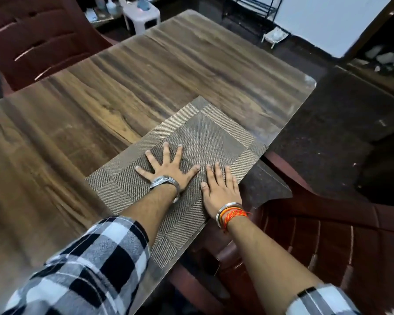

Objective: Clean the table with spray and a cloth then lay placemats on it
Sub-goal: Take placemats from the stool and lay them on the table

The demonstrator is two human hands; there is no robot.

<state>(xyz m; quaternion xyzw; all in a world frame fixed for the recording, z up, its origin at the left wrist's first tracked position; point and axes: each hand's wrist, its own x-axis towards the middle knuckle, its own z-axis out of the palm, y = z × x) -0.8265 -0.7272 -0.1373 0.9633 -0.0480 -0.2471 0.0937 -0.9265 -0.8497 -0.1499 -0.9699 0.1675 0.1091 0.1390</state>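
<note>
A woven grey-brown placemat (209, 130) with a lighter border lies flat along the right edge of the wooden table (114, 87). My left hand (168, 169), with a metal watch on the wrist, rests palm down on the mat with fingers spread wide. My right hand (221, 189), with bangles and red thread on the wrist, lies flat on the mat's right edge, fingers together. Neither hand holds anything. No spray bottle or cloth is in view.
A dark red plastic chair (316, 242) stands tucked at the table's right side below my right arm. Another dark red chair (39, 35) stands at the far left. A white stool (141, 14) and a black wire rack (250, 10) stand beyond the table's far end.
</note>
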